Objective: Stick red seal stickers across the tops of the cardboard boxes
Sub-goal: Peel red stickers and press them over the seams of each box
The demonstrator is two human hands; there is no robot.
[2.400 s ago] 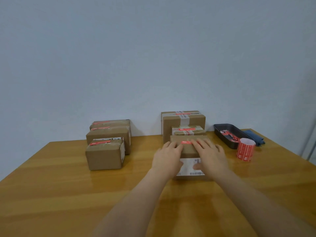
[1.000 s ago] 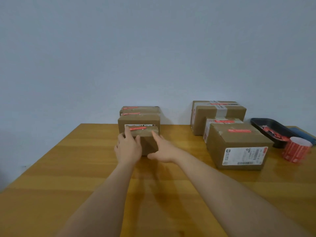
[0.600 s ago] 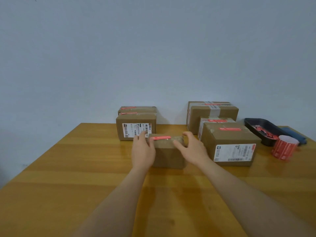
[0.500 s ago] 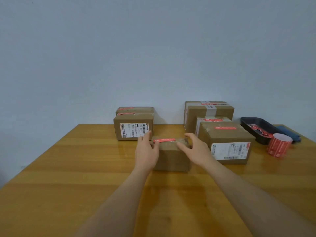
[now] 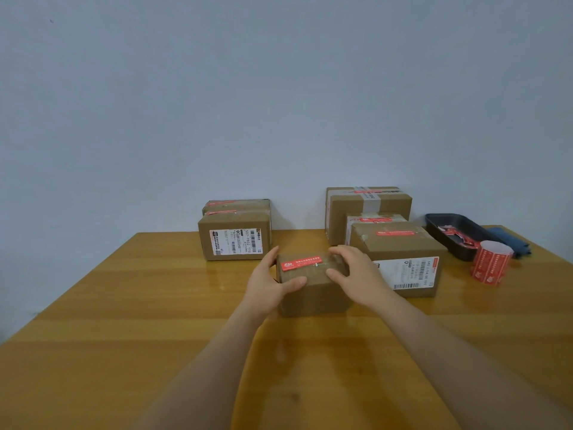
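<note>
- Counter (image 5: 130, 321): wooden, set against a pale wall; all items rest on it.
- Far left: a labelled box (image 5: 234, 237) stands with its barcode label facing the camera. A second box (image 5: 237, 205) sits directly behind it. Each carries a red sticker on top.
- Left hand (image 5: 269, 283): grips the left end of the small box (image 5: 313, 290), thumb curled across the front face, fingers behind the far edge.
- Small box: stands at centre counter, between both hands. One red seal sticker (image 5: 301, 262) lies across its top, toward the left end.
- Right hand (image 5: 356, 276): grips the right end of the small box, fingers curled over the top, thumb on the front face.
- Right of centre: a large labelled box (image 5: 403, 259) stands just beside the right hand, with two further sealed boxes behind it.
- Far right: a red sticker roll (image 5: 491, 266) stands upright near a black tray (image 5: 449, 226) holding red scraps. A blue cloth (image 5: 514, 242) lies beside the tray.
</note>
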